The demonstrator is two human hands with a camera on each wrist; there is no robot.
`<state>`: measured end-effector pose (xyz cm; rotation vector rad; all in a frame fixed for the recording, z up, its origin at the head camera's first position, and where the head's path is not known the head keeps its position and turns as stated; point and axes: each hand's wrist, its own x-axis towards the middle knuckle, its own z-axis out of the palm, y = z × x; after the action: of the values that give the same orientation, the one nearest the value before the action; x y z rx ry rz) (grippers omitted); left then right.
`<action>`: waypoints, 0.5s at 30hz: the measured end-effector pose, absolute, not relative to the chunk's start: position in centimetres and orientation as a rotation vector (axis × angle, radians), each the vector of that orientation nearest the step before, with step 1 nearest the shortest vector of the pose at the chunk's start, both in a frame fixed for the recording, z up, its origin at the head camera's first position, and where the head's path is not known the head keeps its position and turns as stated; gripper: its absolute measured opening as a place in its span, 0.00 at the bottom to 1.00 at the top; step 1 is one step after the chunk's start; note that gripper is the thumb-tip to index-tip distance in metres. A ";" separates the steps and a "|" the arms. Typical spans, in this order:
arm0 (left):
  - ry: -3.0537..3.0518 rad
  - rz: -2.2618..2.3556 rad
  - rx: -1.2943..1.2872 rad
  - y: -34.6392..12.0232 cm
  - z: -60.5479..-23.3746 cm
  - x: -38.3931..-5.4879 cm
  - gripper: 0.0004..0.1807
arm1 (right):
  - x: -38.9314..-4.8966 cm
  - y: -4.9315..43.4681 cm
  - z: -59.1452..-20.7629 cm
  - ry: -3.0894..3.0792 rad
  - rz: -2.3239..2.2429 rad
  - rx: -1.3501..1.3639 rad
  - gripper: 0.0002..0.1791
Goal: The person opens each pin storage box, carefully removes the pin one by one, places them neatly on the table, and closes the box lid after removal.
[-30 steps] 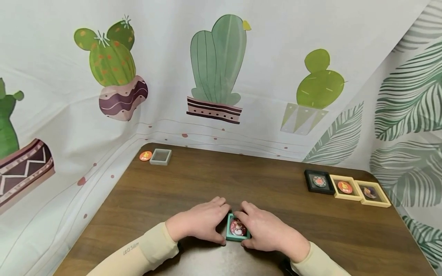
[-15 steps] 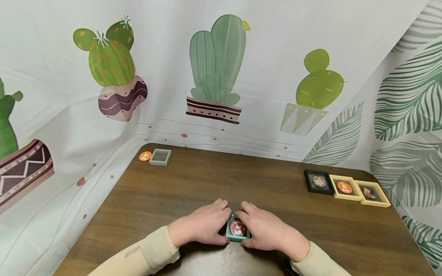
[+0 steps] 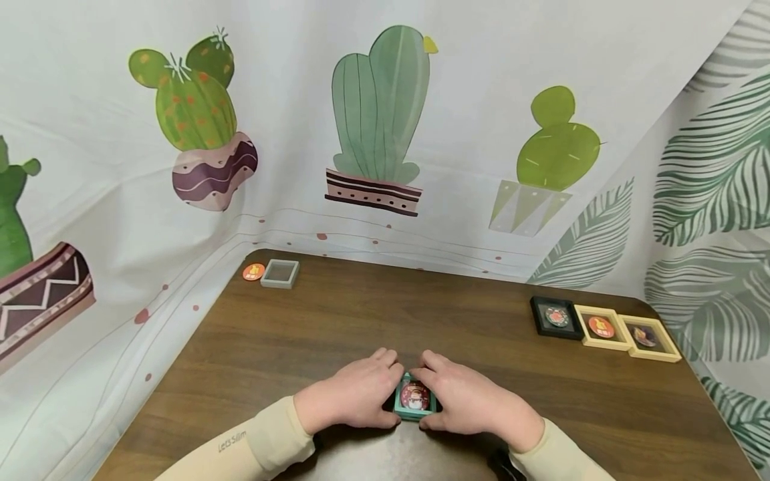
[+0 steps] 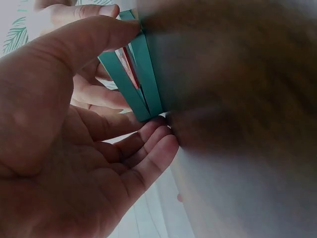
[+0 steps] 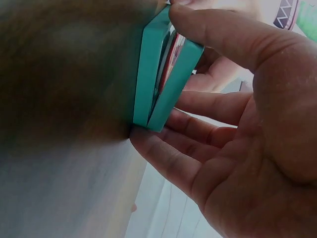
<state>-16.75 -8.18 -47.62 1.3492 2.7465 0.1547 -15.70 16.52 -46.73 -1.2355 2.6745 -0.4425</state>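
A small square teal display frame [image 3: 402,415] lies on the table between both hands, with a round red badge [image 3: 415,395] inside. In the left wrist view, the frame's two teal halves [image 4: 148,74] meet at the far end and spread apart toward the thumb. The badge's edge [image 5: 170,59] shows in that gap in the right wrist view. My left hand [image 3: 361,393] holds the left side, thumb at the near corner and fingers by the far corner. On the opposite side my right hand [image 3: 472,404] grips likewise, its index finger overlapping the frame's far right corner.
At the far left of the brown table [image 3: 385,307] lie an orange round badge [image 3: 253,271] and a grey frame [image 3: 294,274]. A black frame [image 3: 539,321] and two cream frames [image 3: 606,345], each with a badge, stand in a row at right. A cactus-print cloth [image 3: 289,100] hangs behind.
My left hand has shifted slightly right, closing up against the teal frame's left side. The right hand and the frame have stayed nearly in place.
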 end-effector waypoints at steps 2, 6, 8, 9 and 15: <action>2.746 0.152 1.346 -8.2 -47.6 -16.7 0.33 | -15.8 16.6 -46.8 2.674 -0.441 -1.241 0.38; 2.730 0.178 1.334 -8.3 -47.6 -16.8 0.33 | -15.9 16.8 -46.8 2.688 -0.432 -1.250 0.38; 2.724 0.190 1.329 -8.3 -47.6 -16.8 0.33 | -16.0 16.8 -46.8 2.698 -0.431 -1.255 0.38; 2.721 0.197 1.328 -8.4 -47.7 -16.9 0.33 | -16.0 16.9 -46.8 2.702 -0.433 -1.258 0.38; 2.712 0.236 1.314 -8.5 -47.8 -17.0 0.34 | -16.3 17.3 -46.5 2.679 -0.494 -1.234 0.38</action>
<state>-16.98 -8.48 -47.80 1.3140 2.7120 0.2363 -16.33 17.25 -46.48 -1.2336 2.6791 -0.4940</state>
